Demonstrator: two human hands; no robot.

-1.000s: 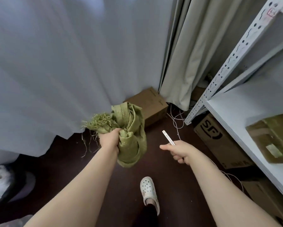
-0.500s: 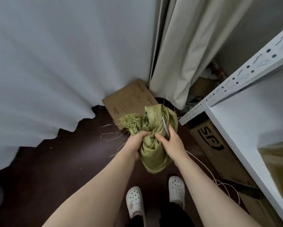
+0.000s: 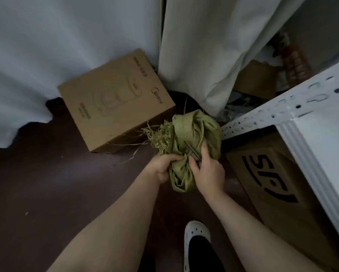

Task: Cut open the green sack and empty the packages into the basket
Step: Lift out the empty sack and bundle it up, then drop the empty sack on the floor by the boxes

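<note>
The green woven sack (image 3: 192, 130) is crumpled into a bundle, held in the air above the dark floor. Its frayed, stringy edge (image 3: 160, 136) sticks out to the left. My left hand (image 3: 162, 167) grips the bundle at its pinched middle from the left. My right hand (image 3: 209, 171) presses on the bundle from the right and holds a thin dark cutter (image 3: 191, 149) against the cloth, tip pointing away from me. No basket and no packages are in view.
A brown cardboard box (image 3: 113, 101) lies on the floor just beyond the sack, against pale curtains (image 3: 66, 46). A white metal shelf (image 3: 321, 134) stands at the right, with a printed carton (image 3: 278, 185) under it. My white shoe (image 3: 196, 232) is below.
A second ago my hands were apart, the right holding the cutter alone. The right hand has come onto the sack, and the view has dropped closer to the floor and box.
</note>
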